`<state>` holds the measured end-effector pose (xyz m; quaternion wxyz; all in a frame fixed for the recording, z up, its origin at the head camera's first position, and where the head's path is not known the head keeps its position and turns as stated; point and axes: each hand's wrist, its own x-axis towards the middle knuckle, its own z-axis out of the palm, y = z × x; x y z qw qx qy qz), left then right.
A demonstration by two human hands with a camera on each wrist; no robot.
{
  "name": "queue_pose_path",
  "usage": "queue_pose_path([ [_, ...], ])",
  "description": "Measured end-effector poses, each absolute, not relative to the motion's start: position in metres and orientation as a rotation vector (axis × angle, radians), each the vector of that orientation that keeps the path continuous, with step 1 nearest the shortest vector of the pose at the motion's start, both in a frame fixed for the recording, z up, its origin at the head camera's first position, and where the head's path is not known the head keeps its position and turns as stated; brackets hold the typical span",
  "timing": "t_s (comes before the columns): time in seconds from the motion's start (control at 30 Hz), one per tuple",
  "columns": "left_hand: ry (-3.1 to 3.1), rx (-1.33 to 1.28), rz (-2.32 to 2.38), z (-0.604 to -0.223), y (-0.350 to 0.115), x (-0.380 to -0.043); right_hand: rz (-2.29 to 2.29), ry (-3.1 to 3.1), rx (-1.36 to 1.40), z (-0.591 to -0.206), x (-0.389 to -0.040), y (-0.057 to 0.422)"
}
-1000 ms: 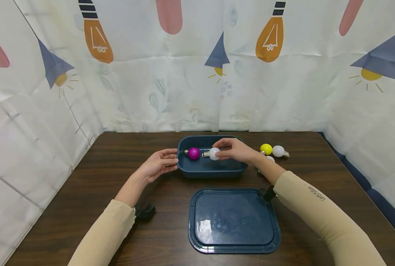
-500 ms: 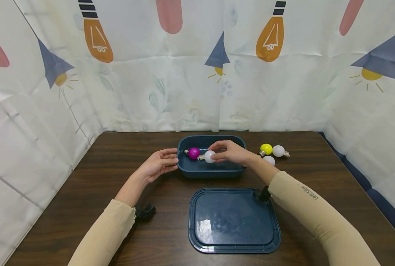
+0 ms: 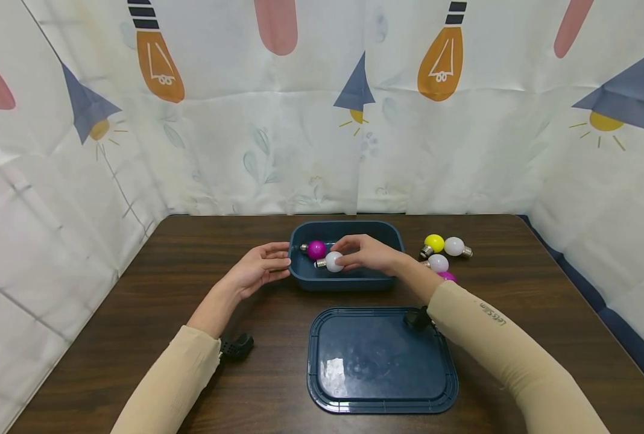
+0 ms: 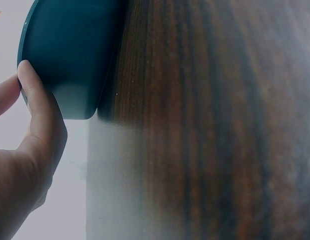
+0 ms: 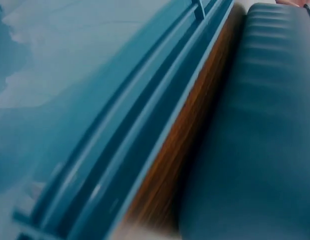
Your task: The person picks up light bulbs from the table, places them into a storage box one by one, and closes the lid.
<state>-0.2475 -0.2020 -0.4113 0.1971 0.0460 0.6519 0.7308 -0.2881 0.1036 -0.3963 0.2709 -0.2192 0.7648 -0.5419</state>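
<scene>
In the head view a dark blue plastic box [image 3: 349, 283] stands on the table. My left hand [image 3: 254, 270] is at its left end, with fairly straight fingers touching the wall near the rim. The left wrist view shows the fingers [image 4: 42, 112] against the box's outer wall [image 4: 74, 60]. My right hand [image 3: 369, 253] reaches into the box and pinches a white light bulb [image 3: 334, 261], its metal screw base pointing left. A magenta bulb [image 3: 316, 250] lies just behind it in the box. The right wrist view shows no fingers on the bulb.
A dark blue lid [image 3: 381, 361] lies flat in front of the box. Right of the box are a yellow bulb [image 3: 434, 243], a white bulb [image 3: 454, 246], another white bulb [image 3: 438, 263] and a partly hidden magenta bulb [image 3: 447, 276]. A printed curtain [image 3: 300, 150] hangs behind the table.
My right hand has moved left and nearer with the white bulb, bringing it in front of the magenta one. More bulbs on the right are uncovered. The left hand has stayed put.
</scene>
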Motion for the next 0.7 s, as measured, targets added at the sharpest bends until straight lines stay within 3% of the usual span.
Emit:
queue_pose_path([
  [0.7, 1.835, 0.122, 2.041, -0.411, -0.202, -0.248, -1.455, 2.075, -0.549, -0.403, -0.29, 0.08],
])
